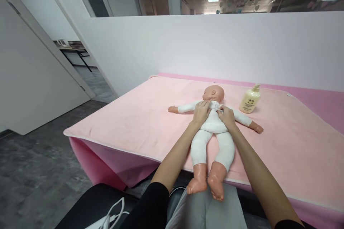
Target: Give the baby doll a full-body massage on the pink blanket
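A baby doll (214, 123) with a white cloth body and a bare plastic head turned to the left lies stretched out on a pink blanket (139, 114). Its arms are spread to both sides, and its feet hang past the blanket's near edge. My left hand (201, 112) rests on the upper body below the neck, fingers bent and closed on the white cloth. Across from it, my right hand (226, 116) pinches the cloth near a small white tie or gathered bit at the middle. My fingers partly cover that spot.
A pale yellow pump bottle (249, 100) stands on the blanket beyond the doll's right-side arm. A darker pink cloth (317, 102) lies underneath. Behind the table rises a white wall (215, 46). A black seat with a white cable (115, 211) is at the lower left.
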`<state>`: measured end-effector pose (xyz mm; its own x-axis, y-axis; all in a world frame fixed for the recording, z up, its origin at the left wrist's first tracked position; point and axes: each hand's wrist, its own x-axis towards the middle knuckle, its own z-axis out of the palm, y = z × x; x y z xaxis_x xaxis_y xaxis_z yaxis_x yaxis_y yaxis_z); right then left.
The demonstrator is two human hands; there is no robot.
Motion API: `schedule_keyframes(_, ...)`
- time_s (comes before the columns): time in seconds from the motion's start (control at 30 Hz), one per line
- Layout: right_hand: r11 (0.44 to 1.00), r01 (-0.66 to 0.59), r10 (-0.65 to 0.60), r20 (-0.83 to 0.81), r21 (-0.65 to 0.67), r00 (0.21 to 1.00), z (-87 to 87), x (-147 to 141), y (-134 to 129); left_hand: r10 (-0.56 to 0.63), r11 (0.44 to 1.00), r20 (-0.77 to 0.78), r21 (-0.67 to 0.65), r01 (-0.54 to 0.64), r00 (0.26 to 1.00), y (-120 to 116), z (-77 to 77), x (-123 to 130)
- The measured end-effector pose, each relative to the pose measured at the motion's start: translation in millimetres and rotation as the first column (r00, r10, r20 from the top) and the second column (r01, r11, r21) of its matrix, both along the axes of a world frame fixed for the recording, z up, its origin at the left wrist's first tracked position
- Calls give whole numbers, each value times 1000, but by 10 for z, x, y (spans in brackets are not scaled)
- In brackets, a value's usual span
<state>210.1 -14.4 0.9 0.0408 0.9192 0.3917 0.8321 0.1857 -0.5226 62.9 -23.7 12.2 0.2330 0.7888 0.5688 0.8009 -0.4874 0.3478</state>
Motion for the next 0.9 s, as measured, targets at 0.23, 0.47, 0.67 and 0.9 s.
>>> schedule_keyframes(0.23,1000,-29,29,-6,3,1000,-21,-7,4,90,991,-128,-91,-102,988,105,43,52)
schedule_keyframes(0.47,996,-70,71,-24,59,997,-45,-10,-24,198,964,-196,-140,-227,960,164,135,118)
schedule_keyframes(0.67,941,47,25,-209,334,978,-87,8,-9,218,960,-180,-135,-244,959,181,114,114)
schedule_keyframes(0.9,979,-20,63,-211,203,975,-123,70,180,229,956,-157,-148,-252,961,153,127,122)
